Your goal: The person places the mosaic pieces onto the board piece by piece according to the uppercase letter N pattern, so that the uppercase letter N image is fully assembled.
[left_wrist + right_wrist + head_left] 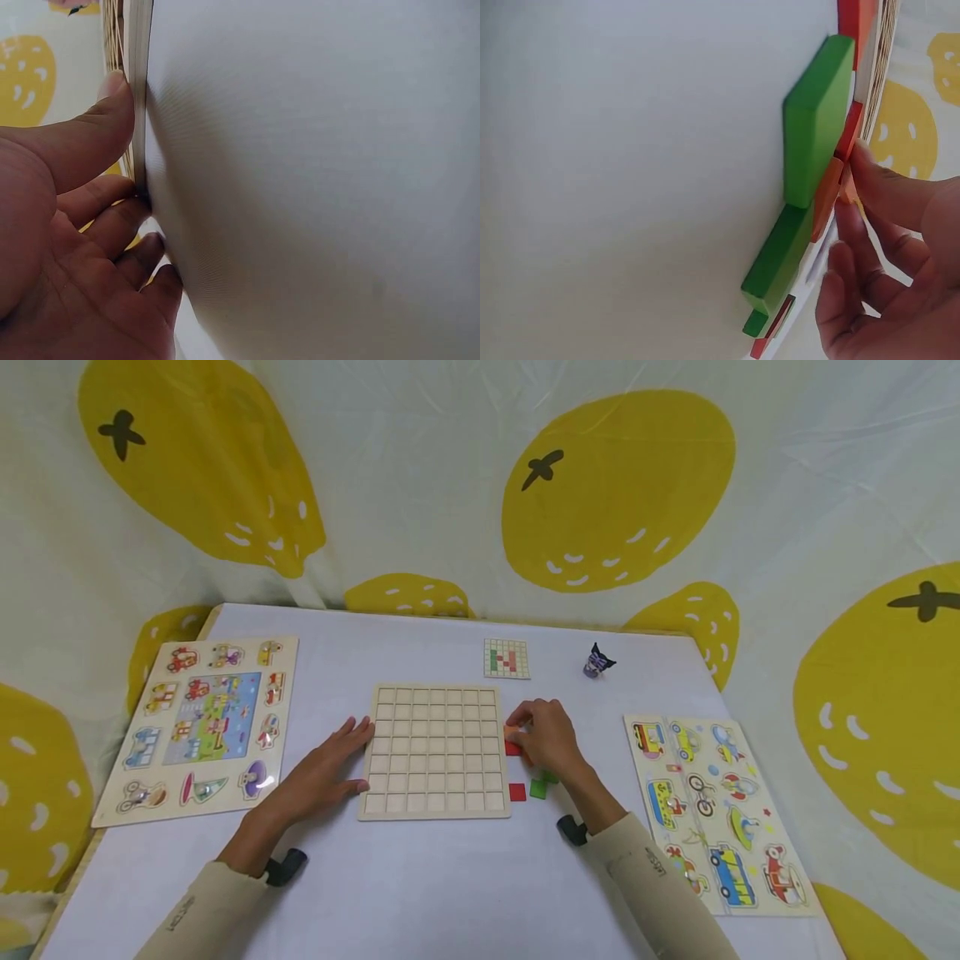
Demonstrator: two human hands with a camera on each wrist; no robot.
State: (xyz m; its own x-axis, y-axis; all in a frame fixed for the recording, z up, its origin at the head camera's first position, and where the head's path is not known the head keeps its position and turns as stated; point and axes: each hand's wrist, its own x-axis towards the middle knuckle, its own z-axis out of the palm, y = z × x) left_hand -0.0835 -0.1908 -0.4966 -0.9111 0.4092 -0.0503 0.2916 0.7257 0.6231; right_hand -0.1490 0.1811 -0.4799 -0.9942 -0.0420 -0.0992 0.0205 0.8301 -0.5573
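Note:
A wooden grid board [435, 815] with bare square cells lies mid-table. My left hand [322, 777] is at its left edge, fingers spread, with thumb and fingertips touching the side. At the right edge, my right hand [551, 735] pinches a small orange square tile [511, 730] between thumb and fingers. Just below those fingers lies a red tile [513, 749]. Another red tile [517, 792] and a green tile [537, 788] lie nearer the front. In the right wrist view, a green tile [814, 124] stands out beside a second orange tile [825, 199], partly hidden from above.
A small pattern card [506, 658] with green and red squares lies behind the board. Right of it stands a dark figurine [597, 661]. Knobbed picture puzzles flank the work: a city puzzle [176, 777] at left, a vehicle puzzle [712, 818] at right. A lemon-print curtain [420, 485] hangs behind.

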